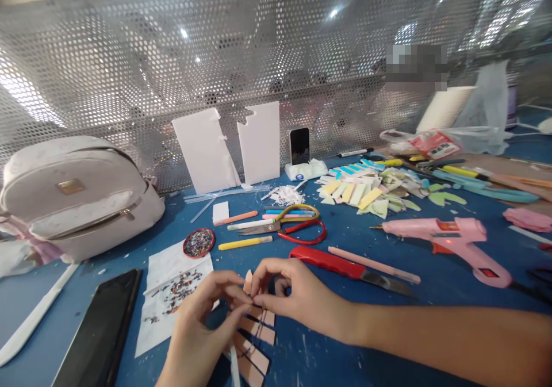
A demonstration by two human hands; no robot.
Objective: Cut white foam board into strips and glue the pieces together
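Hands, left (207,321) and right (297,295), pinch nearly closed on one peach piece (248,281), one red-handled knife (328,261) and two white boards (200,151) (263,148) beyond.

You have two hands here, left hand (204,315) and right hand (302,298), with at least four peach strips (265,334) below them. Across your worktop (319,352) you can count two phones (299,144) (97,332), one backpack (81,197), one pink glue gun (457,232), one pair of scissors (268,228), one red-handled knife (330,262) and one round dish (199,256). Two white boards (204,151) (263,145) stand behind; your overlapping markers (245,243) defy exact counting.
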